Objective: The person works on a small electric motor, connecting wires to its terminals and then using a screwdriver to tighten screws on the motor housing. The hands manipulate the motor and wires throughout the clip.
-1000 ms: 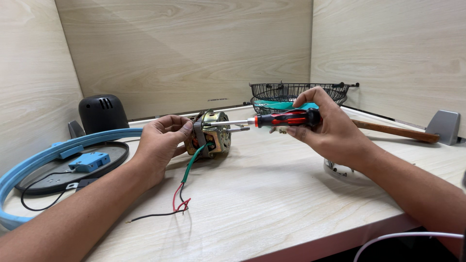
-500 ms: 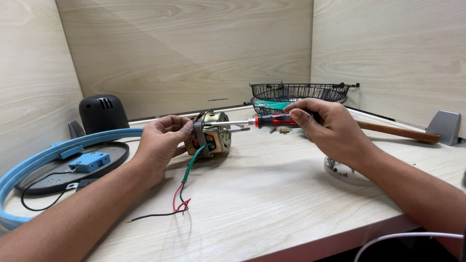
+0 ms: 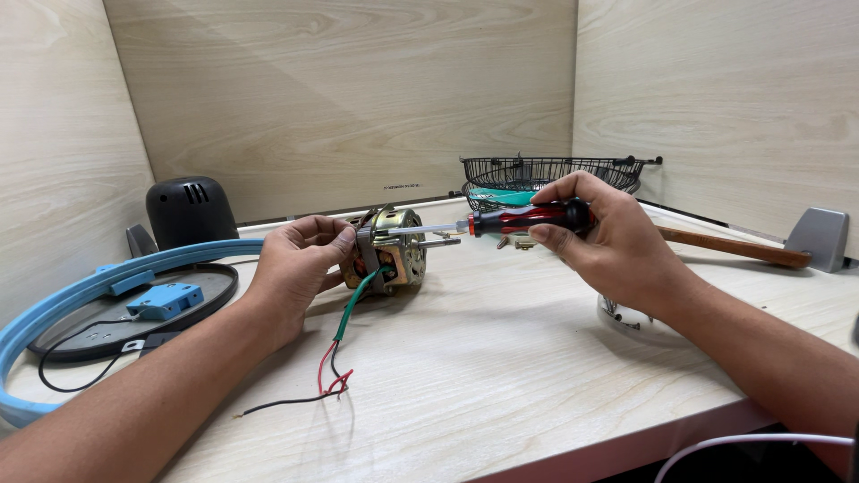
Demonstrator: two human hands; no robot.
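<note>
I take the wooden table (image 3: pixel 501 376) as my landmark; it fills most of my view, with pale wood panels closing it in at the back and on both sides. Largest on it is the blue ring (image 3: pixel 85 291), curving along the table's left edge around a dark oval plate (image 3: pixel 107 326) that carries a small blue box (image 3: pixel 164 300). Behind these, at the table's back left corner, stands a black vented housing (image 3: pixel 190 207). At the table's back right sits a black wire basket (image 3: pixel 550 170), and a wooden handle (image 3: pixel 734 247) runs from it toward the right edge, ending at a grey metal piece (image 3: pixel 816 236).

Near the table's middle, slightly left, I see the small electric motor (image 3: pixel 386 252) resting on the surface with its shaft pointing right. My left hand (image 3: pixel 300 264) is clasped around the motor's left end, steadying it. Green, red and black wires (image 3: pixel 344 344) trail from the motor toward the table's front edge.

My right hand (image 3: pixel 604 241) is closed around the red and black handle of the screwdriver (image 3: pixel 510 219), held level above the table's centre, just right of the motor. Its metal shank reaches left and its tip meets the motor's top front. A white round object (image 3: pixel 626 315) lies on the table, partly hidden under my right wrist.
</note>
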